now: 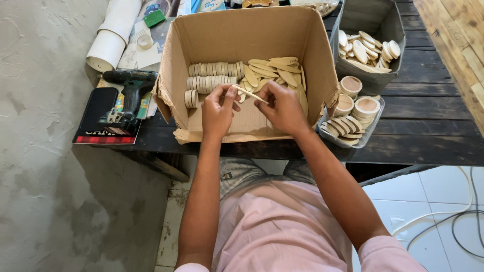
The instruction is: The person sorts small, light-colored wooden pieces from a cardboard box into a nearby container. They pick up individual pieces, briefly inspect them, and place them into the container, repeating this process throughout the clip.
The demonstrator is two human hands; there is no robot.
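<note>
A thin wooden oval piece is pinched edge-on between the left hand and right hand, mid-frame over the cardboard box.

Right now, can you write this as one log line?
left hand: holds wooden piece | right hand: holds it too | over cardboard box

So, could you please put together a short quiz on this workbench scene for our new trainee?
1. True or false: both hands hold one thin wooden piece over the cardboard box.
2. What lies left of the box? A) cordless drill B) hammer C) saw
3. Where do the round wooden pots stand?

Key:
1. True: the left hand and right hand pinch it between their fingers.
2. A, the cordless drill.
3. In the clear plastic tray, right of the box, where the round wooden pots stand.
</note>
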